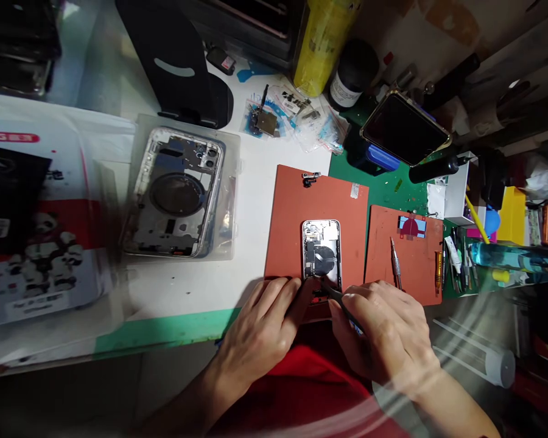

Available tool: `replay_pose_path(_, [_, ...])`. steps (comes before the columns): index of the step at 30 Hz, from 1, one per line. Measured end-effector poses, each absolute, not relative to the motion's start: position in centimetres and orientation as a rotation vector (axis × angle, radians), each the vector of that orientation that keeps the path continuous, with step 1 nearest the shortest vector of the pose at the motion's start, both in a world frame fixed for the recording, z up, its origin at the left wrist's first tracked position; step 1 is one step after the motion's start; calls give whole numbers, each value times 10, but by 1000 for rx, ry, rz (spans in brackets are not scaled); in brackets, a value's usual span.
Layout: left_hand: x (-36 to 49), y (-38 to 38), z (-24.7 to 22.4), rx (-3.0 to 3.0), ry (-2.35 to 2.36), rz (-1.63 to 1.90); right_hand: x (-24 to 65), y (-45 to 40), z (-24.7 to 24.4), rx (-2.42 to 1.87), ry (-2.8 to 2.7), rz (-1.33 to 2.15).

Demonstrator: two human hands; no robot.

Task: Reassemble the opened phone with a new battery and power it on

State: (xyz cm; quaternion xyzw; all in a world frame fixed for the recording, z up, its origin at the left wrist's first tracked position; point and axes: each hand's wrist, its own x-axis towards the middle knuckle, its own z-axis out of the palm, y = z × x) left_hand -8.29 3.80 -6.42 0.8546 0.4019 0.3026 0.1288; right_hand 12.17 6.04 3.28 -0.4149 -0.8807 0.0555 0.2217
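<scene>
Head — left hand (263,322), right hand (386,325) curled inward at phone (324,255).

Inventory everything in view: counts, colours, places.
Mats: 2, reddish, centre and right
Opened phone: 1, silver, left mat
Hand tool: 1, black, over left mat
Slim tool: 1, silver, right mat
Screwdriver: 1, gold, right mat
Phone housing: 1, grey, clear tray
Package: 1, red and white, far left
Parts bags: several, clear, centre back
Jar: 1, black, back
Cylinder: 1, yellow, beside jar
Propped phone: 1, black, behind right mat
Assorted items: uncounted, mixed, far right
Left hand: 1, bare, at opened phone
Right hand: 1, bare, holding hand tool
</scene>
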Motion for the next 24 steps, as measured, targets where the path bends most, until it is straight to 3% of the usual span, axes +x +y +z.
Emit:
replay_pose_path(5, [-83,37,-64,2510,1182,866,126,48,45,-1284,-2387,184])
replay_pose_path(10, [-85,35,-68,2555,1188,826,163,26,55,-1679,-1602,193])
replay_pose_path(15, [-89,39,-76,2529,1141,927,230,25,20,-1728,-787,92])
replay_pose_path(24, [-91,49,-65,2424,964,1127,260,11,-30,-1799,-629,-29])
